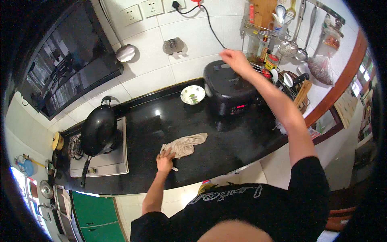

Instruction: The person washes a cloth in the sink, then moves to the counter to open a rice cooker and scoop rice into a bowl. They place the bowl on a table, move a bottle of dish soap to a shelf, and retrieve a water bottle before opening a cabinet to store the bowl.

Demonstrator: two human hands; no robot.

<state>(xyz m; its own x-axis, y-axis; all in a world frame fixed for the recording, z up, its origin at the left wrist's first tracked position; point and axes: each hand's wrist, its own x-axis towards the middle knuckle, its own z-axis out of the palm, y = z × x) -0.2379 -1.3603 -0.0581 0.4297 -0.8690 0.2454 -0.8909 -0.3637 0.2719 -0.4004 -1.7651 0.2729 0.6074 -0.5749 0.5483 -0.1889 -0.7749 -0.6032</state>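
My left hand [165,160] grips the near left end of a crumpled beige cloth [184,145] on the black countertop [151,130]. A small white object [174,168], too small to identify, shows beside that hand. My right hand [237,62] is raised over the back of a black rice cooker [232,84] with a lit red display. Its fingers are curled, near the lower visible end of a black power cord [210,22]; whether they touch the cord cannot be told. Left of the cooker is a white bowl [193,95] with a green leaf pattern.
A black wok [99,130] sits tilted on the gas stove [121,157] at left, its handle toward me. Above hangs a dark glossy panel [69,57], with a ladle [125,53] beside it. A rack [266,31] of bottles and utensils crowds the right corner. Wall sockets [152,7] line the top.
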